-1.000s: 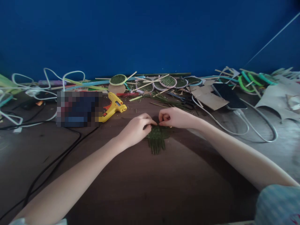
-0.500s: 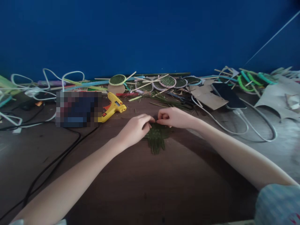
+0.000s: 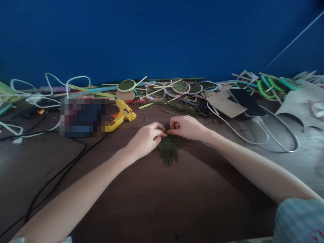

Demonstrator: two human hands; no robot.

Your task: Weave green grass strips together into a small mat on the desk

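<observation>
A small mat of dark green woven leaf strips lies flat on the brown table, its loose strip ends fanning toward me. Over its far left edge, my left hand is closed in a pinch at the strips. My right hand is at the far right edge, index finger curled, thumb and fingers pinched together. The fingertips of both hands nearly meet, and they hide the mat's far part. Whatever single strip sits between the fingers is too small to make out.
Left of the hands lies a yellow glue gun beside a blurred dark object. Round woven green discs, sticks and strips line the blue wall. To the right are cardboard, a phone and white cables.
My left fingertips have shifted slightly right and its thumb now reaches the right hand's fingertips. The right hand has moved slightly left. The mat stays in place.
</observation>
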